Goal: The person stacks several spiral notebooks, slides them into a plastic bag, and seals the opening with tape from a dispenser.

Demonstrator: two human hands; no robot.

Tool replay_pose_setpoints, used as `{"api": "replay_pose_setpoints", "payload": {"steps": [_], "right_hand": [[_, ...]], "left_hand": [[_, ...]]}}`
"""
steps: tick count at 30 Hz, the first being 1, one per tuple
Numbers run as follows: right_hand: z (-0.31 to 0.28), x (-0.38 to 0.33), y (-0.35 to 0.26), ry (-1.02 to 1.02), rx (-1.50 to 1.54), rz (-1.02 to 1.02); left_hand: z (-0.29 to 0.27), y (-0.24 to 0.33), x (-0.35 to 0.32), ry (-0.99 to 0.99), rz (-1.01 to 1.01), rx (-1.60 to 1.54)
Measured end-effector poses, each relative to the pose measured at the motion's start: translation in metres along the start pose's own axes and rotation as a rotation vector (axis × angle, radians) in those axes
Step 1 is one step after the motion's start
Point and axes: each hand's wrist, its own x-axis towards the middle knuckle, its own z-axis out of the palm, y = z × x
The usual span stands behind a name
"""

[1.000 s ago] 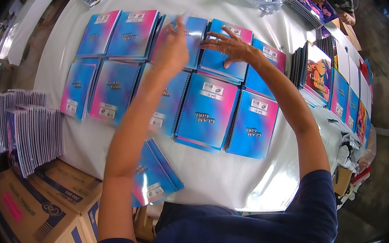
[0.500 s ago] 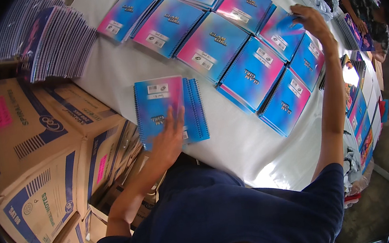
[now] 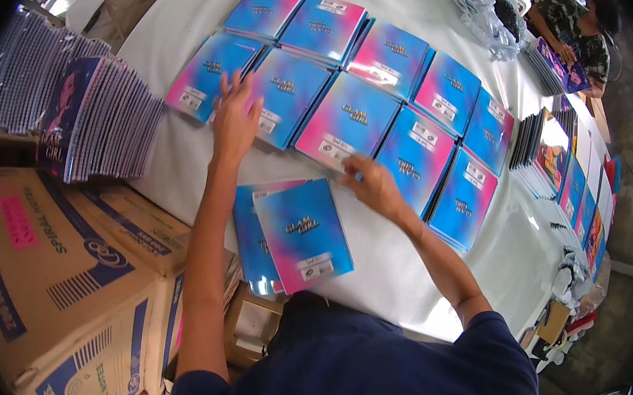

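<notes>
My left hand (image 3: 235,121) is open, its fingers spread over the seam between two stacks of blue-and-pink spiral notebooks (image 3: 281,85) at the left of the rows. Closer in, my right hand (image 3: 373,185) has curled fingers, their tips at the lower edge of the middle notebook stack (image 3: 354,116); what they pinch, if anything, is hidden. Just left of that hand, near my body, lies a small pile whose top notebook (image 3: 305,237) sits slightly turned over another notebook (image 3: 250,239), covering part of it.
Rows of notebook stacks cover the white table (image 3: 162,52). Purple-covered notebooks (image 3: 104,119) stand packed at the left above cardboard cartons (image 3: 51,241). Plastic bags (image 3: 487,18) and more notebook stacks (image 3: 560,164) lie at the right. A person (image 3: 573,32) works beyond them.
My left hand has left the near pile and reached the far-left stacks. My right hand has come from the right-hand stacks to the middle. A turned notebook now tops the near pile.
</notes>
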Motion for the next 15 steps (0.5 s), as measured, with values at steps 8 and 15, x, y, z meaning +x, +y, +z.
{"api": "replay_pose_setpoints", "payload": {"steps": [8, 15], "right_hand": [[-0.049, 0.242, 0.023, 0.005, -0.593, -0.550], [-0.022, 0.350, 0.051, -0.481, -0.873, -0.485]], "left_hand": [[0.092, -0.082, 0.224, 0.010, -0.203, 0.545], [0.070, -0.155, 0.275, -0.436, -0.726, -0.142]]}}
